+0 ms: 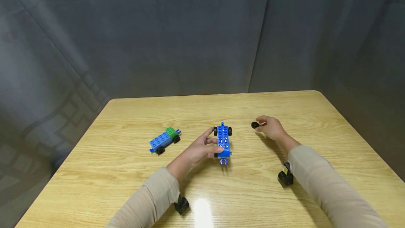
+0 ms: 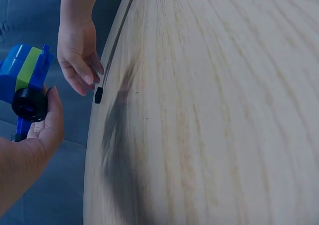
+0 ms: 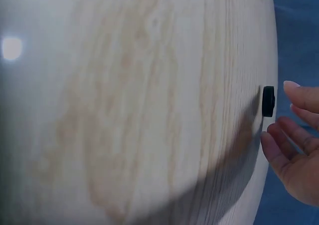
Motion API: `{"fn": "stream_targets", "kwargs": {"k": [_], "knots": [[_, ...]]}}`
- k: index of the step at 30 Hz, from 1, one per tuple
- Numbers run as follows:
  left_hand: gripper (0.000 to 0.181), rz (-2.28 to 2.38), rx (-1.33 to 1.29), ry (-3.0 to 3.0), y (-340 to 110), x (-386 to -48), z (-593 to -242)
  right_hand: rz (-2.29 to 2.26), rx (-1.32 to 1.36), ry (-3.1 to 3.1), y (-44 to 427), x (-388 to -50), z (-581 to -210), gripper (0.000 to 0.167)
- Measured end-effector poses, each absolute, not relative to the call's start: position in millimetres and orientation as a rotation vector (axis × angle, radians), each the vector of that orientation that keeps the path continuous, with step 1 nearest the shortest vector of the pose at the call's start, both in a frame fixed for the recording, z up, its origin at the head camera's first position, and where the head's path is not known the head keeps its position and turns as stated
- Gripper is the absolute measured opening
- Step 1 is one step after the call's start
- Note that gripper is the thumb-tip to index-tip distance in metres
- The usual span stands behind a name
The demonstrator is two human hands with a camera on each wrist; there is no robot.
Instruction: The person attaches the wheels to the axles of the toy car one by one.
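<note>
My left hand (image 1: 198, 149) grips a blue toy car (image 1: 223, 138) above the table, thumb on its near end. Black wheels show at both far corners and on the near left; a bare blue peg sticks out at the near right. A green band crosses the car in the left wrist view, where a black wheel (image 2: 30, 105) faces the camera. To the right, a loose black wheel (image 3: 268, 101) rests on the table. My right hand (image 1: 271, 128) is beside it with fingers and thumb spread; in the right wrist view they appear apart from the wheel.
A second toy car (image 1: 161, 140), light blue with a green block, stands on the wooden table (image 1: 126, 185) left of my left hand. Black wrist camera mounts (image 1: 181, 205) hang under both sleeves. Grey curtains (image 1: 177, 38) rise behind the table.
</note>
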State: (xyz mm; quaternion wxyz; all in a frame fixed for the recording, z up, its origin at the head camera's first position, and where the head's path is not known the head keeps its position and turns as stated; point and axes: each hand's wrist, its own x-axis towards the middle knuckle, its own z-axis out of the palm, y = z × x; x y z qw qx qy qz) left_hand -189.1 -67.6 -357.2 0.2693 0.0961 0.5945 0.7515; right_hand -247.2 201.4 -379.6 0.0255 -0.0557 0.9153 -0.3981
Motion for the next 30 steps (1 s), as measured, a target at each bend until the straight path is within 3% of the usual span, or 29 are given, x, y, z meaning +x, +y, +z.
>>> {"fn": "stream_targets", "kwargs": {"k": [14,30], "knots": [[0.084,2.027,0.250,1.599,-67,-191,-359,-1.005,-0.261,2.901,199,-265,-392,0.043],[0.085,2.068,0.246,1.549,-61,-192,-361,-0.803,-0.332,3.017,198,-261,-387,0.031]]}}
